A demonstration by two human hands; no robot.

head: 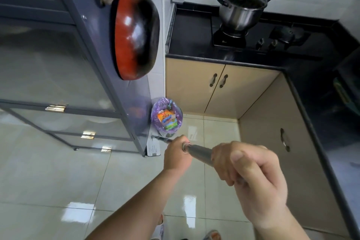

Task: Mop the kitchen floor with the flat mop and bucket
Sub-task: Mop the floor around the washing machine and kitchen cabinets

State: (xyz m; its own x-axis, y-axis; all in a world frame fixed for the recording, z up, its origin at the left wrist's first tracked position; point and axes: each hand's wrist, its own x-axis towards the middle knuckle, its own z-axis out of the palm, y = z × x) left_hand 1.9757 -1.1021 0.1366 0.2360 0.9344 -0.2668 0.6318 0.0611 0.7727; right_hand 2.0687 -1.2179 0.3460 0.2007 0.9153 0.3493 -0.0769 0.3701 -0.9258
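Both my arms reached up from the lower frame; my left hand (176, 155) and right hand (251, 177) were curled tight, mid-frame.

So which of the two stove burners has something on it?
The left burner: the lidded steel pot sits on it. The right burner, beyond the two knobs, is bare.
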